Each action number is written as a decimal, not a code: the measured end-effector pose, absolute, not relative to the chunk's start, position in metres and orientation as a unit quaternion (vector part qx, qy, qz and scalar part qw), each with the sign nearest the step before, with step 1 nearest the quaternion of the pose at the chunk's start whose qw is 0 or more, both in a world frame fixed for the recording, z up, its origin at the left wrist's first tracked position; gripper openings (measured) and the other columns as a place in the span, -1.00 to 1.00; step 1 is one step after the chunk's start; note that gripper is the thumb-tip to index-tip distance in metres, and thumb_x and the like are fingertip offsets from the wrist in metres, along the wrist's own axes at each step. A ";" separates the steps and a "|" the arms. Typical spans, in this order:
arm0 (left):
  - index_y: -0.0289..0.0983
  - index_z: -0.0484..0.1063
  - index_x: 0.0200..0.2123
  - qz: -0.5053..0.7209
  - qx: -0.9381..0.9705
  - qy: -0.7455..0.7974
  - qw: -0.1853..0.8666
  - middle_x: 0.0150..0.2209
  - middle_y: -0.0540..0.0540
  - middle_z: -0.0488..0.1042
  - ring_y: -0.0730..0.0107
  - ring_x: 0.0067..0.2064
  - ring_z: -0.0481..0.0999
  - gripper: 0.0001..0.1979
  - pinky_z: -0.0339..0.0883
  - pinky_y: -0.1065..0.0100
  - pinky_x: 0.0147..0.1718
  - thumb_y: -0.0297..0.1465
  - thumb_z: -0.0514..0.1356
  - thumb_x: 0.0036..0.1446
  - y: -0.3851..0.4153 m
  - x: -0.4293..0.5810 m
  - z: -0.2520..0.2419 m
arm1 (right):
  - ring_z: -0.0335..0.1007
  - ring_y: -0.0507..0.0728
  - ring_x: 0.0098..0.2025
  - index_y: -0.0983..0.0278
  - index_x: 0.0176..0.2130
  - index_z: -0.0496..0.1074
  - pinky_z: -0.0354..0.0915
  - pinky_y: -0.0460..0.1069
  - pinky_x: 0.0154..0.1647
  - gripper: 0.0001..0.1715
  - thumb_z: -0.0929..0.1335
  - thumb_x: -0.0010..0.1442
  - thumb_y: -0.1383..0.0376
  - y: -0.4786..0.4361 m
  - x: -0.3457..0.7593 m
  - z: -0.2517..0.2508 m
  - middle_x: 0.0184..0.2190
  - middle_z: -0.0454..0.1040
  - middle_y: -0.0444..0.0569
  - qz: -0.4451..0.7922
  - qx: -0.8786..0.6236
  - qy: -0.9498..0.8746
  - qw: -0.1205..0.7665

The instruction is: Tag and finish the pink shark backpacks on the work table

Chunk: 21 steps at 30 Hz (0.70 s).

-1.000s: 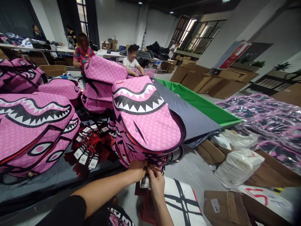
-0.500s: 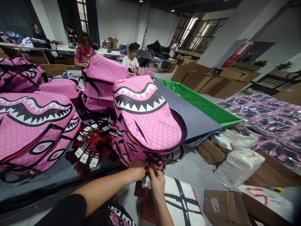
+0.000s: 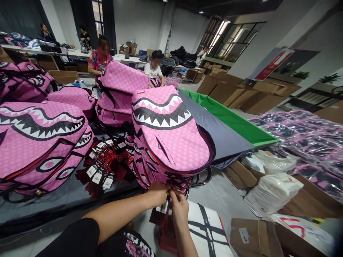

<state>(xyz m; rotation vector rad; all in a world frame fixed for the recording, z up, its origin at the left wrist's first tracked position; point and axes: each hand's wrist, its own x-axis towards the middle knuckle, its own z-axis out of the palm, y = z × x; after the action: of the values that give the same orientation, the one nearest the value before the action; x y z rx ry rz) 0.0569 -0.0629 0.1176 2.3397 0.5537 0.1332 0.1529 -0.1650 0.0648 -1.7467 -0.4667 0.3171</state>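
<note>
My left hand (image 3: 159,195) and my right hand (image 3: 179,202) meet at the near lower end of a pink backpack (image 3: 178,144) with a shark-mouth print. Fingertips of both hands are closed in a pinch, almost touching. Dark red hang tags (image 3: 160,215) dangle right under them; the string at the fingertips is too small to make out. The backpack lies tilted on top of others, its black handle (image 3: 206,179) showing to the right of my hands. To the left, a bunch of hang tags (image 3: 97,175) with white labels and red strings lies on the dark table cover.
More pink backpacks (image 3: 40,142) stand at the left and behind. A grey and green sheet (image 3: 230,117) extends to the right. Open cartons (image 3: 255,235), plastic bags (image 3: 273,192) and wrapped backpacks (image 3: 302,139) fill the right side. Two people (image 3: 100,59) work across the table.
The view has shifted slightly, so the scene sits a little further right. My hands keep their pinch at the same spot, and the tags beneath have swung a little.
</note>
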 end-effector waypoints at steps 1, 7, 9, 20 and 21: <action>-0.27 0.47 -0.07 0.056 0.907 0.221 0.355 -0.12 -0.29 0.58 0.09 -0.08 0.57 -0.69 0.35 0.19 -0.14 -0.33 -0.02 0.30 -0.063 0.058 0.117 | 0.48 0.25 -0.13 0.33 -0.32 0.54 0.33 0.10 0.01 -0.44 0.43 -0.12 -0.08 -0.164 0.153 0.066 -0.25 0.59 0.10 0.136 -0.756 -0.201 0.608; -0.20 0.46 -0.02 0.092 0.894 0.232 0.372 -0.07 -0.14 0.58 0.20 -0.04 0.57 -0.72 0.40 0.26 -0.07 -0.34 0.07 0.26 -0.067 0.055 0.117 | 0.47 0.27 -0.16 0.33 -0.32 0.53 0.35 0.11 -0.06 -0.43 0.43 -0.13 -0.09 -0.167 0.154 0.068 -0.29 0.59 0.10 0.139 -0.763 -0.188 0.602; -0.14 0.45 0.02 0.132 0.884 0.203 0.399 0.00 -0.05 0.56 0.31 0.03 0.53 -0.69 0.37 0.36 0.01 -0.33 0.16 0.21 -0.060 0.044 0.114 | 0.45 0.28 -0.18 0.33 -0.31 0.53 0.34 0.14 -0.06 -0.43 0.39 -0.08 -0.10 -0.177 0.155 0.069 -0.30 0.58 0.10 0.110 -0.782 -0.197 0.581; -0.29 0.50 -0.17 0.281 0.734 0.565 0.250 -0.14 -0.13 0.54 0.38 -0.16 0.52 -0.76 0.35 0.36 -0.12 -0.48 0.03 0.29 0.084 -0.116 0.060 | 0.47 0.19 -0.17 0.28 -0.12 0.46 0.36 0.08 -0.08 -0.76 0.27 0.32 0.24 -0.123 0.086 0.065 -0.23 0.54 0.10 -0.038 -0.684 -0.578 0.443; -0.28 0.50 -0.16 0.269 0.728 0.586 0.232 -0.14 -0.13 0.53 0.36 -0.15 0.51 -0.77 0.34 0.34 -0.12 -0.47 0.05 0.29 0.097 -0.126 0.057 | 0.48 0.17 -0.17 0.27 -0.13 0.46 0.37 0.05 -0.10 -0.76 0.25 0.33 0.24 -0.100 0.075 0.063 -0.22 0.54 0.09 0.009 -0.668 -0.601 0.439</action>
<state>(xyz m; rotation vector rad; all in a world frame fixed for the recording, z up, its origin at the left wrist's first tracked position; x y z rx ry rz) -0.1256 0.0968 0.0570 2.0009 1.6100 0.7398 0.0752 -0.0995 0.0630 -1.6596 -1.4919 0.0223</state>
